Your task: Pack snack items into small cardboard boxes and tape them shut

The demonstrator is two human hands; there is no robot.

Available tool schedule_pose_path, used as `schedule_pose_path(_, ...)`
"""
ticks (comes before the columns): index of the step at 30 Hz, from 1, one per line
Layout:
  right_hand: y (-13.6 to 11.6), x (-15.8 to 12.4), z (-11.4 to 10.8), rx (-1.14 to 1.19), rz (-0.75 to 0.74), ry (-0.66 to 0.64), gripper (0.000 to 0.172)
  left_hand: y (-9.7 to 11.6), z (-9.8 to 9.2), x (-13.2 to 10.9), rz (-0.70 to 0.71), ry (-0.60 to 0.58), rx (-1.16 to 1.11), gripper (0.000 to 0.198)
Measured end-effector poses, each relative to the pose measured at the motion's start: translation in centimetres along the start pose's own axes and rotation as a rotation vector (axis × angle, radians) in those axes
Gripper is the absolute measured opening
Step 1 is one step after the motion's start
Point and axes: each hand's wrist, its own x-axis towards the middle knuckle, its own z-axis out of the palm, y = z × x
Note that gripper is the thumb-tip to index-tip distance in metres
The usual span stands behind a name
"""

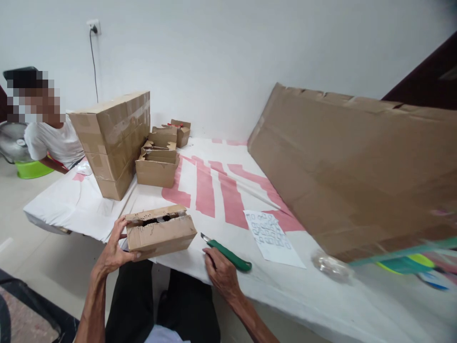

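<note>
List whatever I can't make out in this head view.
In the head view:
Contents of the carton in the left hand: mostly hidden by its flaps.
Marks on the paper sheet: too small to read.
Transparent bundle: too blurred to identify.
Fan: partly cut off by the left edge.

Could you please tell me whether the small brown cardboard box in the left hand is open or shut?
Partly open: the box, held in the left hand, shows a ragged dark gap along its top.

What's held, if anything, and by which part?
The left grip holds the small cardboard box by its left end. The right grip is by the green knife; any hold is unclear.
</note>
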Motion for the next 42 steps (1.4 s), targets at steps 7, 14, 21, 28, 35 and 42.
schedule_pose_path(7,-0.1,0.1,0.1,0.018,0.003,0.001,0.033,1.0,0.1,0.1,-0.004,0.007,0.020,0.089)
schedule_pose_path(14,-0.6,0.7,-0.3,0.000,-0.056,0.018,0.027,1.5,0.1,0.3,0.018,0.008,0.027,0.101)
schedule_pose_path(21,1.2,1.6,-3.1,-0.321,0.075,-0.035,0.023,1.9,0.0,0.2,0.008,0.000,0.034,0.105)
schedule_pose_path(28,3.7,1.1,-4.0,-0.445,0.068,-0.158,0.021,2.2,0.3,0.1,0.006,0.015,0.031,0.109)
schedule_pose_path(35,0.6,5.6,-6.1,-0.156,0.217,0.023,0.033,2.3,0.4,0.1,-0.005,0.014,0.031,0.112)
schedule_pose_path(42,-7.4,15.1,-11.1,0.308,0.014,-0.271,0.028,2.6,0.8,0.1,-0.014,0.002,0.024,0.116)
